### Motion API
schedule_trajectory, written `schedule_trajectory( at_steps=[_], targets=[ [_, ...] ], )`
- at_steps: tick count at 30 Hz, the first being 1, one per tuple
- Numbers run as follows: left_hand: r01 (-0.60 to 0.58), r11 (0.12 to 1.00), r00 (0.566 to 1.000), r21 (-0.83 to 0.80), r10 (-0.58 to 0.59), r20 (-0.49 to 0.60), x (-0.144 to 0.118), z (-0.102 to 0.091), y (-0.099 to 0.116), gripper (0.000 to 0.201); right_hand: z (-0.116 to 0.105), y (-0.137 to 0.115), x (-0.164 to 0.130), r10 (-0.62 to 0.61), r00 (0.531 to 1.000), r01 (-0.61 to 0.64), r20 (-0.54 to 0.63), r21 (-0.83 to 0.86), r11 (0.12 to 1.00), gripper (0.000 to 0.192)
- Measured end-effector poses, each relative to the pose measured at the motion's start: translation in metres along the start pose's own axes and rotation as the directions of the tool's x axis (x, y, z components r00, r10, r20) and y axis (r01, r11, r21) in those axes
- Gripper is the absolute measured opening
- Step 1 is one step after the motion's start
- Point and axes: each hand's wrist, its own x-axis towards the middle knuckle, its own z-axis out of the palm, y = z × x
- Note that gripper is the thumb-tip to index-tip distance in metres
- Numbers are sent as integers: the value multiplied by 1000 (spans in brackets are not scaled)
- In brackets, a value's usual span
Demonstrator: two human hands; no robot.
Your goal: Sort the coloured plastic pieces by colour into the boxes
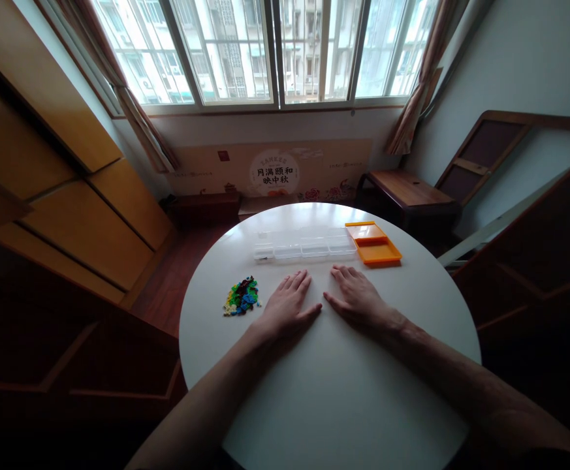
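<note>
White round tabletop (333,391) with both hands lying flat, palms down, fingers spread and pointing away from the person. The left hand (287,305) and right hand (358,300) sit near each other, holding nothing. Just beyond the fingertips lies a clear plastic compartment box (307,245), its long axis running left to right. An orange tray (373,244) touches its right end. A pile of small coloured pieces (241,296) lies just left of the left hand.

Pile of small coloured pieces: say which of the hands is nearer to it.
Left. The left hand lies flat just right of the pile of small coloured pieces; the right hand rests farther right, beyond the left.
</note>
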Motion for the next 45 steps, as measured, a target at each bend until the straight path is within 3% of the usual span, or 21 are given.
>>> schedule_trajectory(
  at_steps=[5,13,19,23,27,30,33,36,40,45],
  targets=[
    [-4,1000,1000,-9,3,-16,0,0,-1,83,0,-2,3,17,997,-15,-73,32,999,45],
    [-32,999,999,11,32,-22,0,-15,3,74,-5,12,0,-1,999,6,-40,128,992,48],
    [-3,1000,990,2,4,-139,-5,-28,-7,63,-4,15,2,-1,999,8,-54,138,990,44],
    [102,995,969,9,-97,-225,-13,-45,-28,66,-1,17,3,-9,998,18,-56,158,987,42],
    [174,983,980,53,-168,-109,-25,-69,-61,86,1,19,4,-7,997,20,-76,174,985,40],
    [179,983,980,25,-176,-92,-43,-83,-91,95,2,19,4,-7,996,22,-84,173,985,39],
    [191,981,977,-34,-193,-94,-66,-87,-118,105,1,19,4,-7,997,22,-82,173,985,38],
    [163,985,984,-63,-167,-66,-84,-83,-131,115,1,19,4,-7,997,20,-81,168,986,38],
    [168,986,985,10,-168,-27,-85,-73,-126,122,4,20,5,0,997,13,-81,161,987,39],
    [142,990,990,17,-142,19,-59,-58,-101,110,5,19,5,-1,996,14,-84,161,987,39]
  ],
)
